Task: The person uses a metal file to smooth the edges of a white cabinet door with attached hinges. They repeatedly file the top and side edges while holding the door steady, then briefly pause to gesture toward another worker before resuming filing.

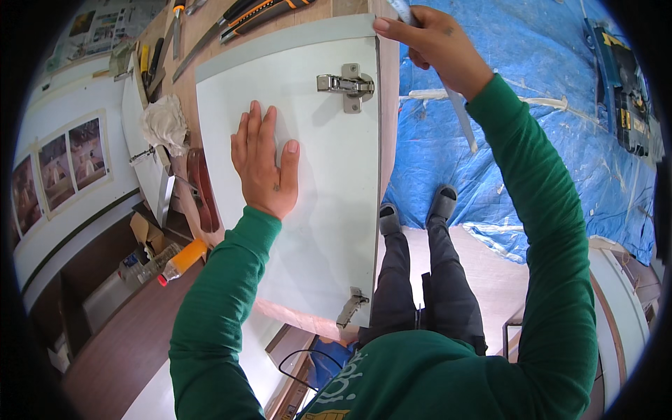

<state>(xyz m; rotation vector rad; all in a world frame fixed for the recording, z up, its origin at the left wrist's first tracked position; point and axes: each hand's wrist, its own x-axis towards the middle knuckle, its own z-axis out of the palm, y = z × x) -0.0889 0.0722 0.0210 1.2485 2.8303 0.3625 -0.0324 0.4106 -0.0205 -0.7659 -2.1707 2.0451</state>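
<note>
While the left hand (264, 164) lies flat, fingers extended, on the white cabinet door (323, 203), the right hand (437, 47), well apart from it at the door's far right corner, is closed around a ruler-like metal strip (459, 117). The door rests on the counter (389, 87), beneath the left palm. It looks stiff and fairly heavy, its smooth face probably slippery and easily scratched; its long edges, either side of the left hand, seem the surest hold, clear of the concealed hinge (351, 88) to that hand's right. The thin strip should be light and springy.
</note>
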